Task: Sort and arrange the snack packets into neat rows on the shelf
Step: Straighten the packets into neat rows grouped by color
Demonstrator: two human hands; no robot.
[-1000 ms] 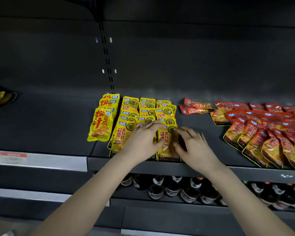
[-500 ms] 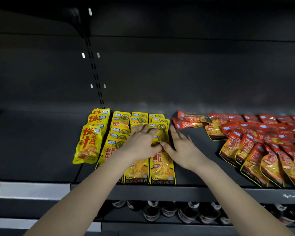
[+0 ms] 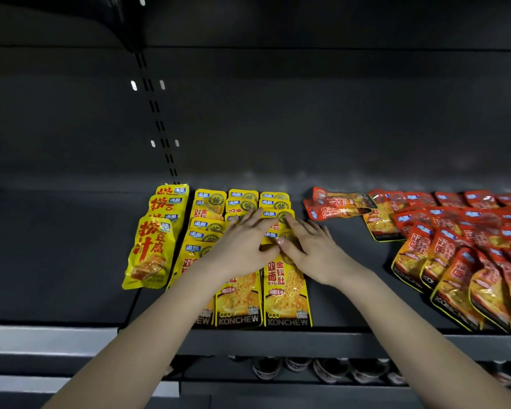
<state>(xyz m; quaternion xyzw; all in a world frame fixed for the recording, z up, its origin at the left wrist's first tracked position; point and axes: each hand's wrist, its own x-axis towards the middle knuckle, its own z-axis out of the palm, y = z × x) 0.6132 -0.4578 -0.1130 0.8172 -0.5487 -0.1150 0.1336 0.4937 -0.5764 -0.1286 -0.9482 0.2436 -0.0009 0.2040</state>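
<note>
- right of the slotted upright, on the shelf: yellow konchew packets in overlapping rows.
- left hand and right hand flat, fingers spread, pressing the row farthest from the upright.
- seemingly squaring that row; next, probably straightening the looser red packets beyond.

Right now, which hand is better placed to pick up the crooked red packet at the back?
Right. The right hand lies nearest the red packet, with bare shelf between; the left hand rests farther left on the yellow packets and would have to cross over.
</note>
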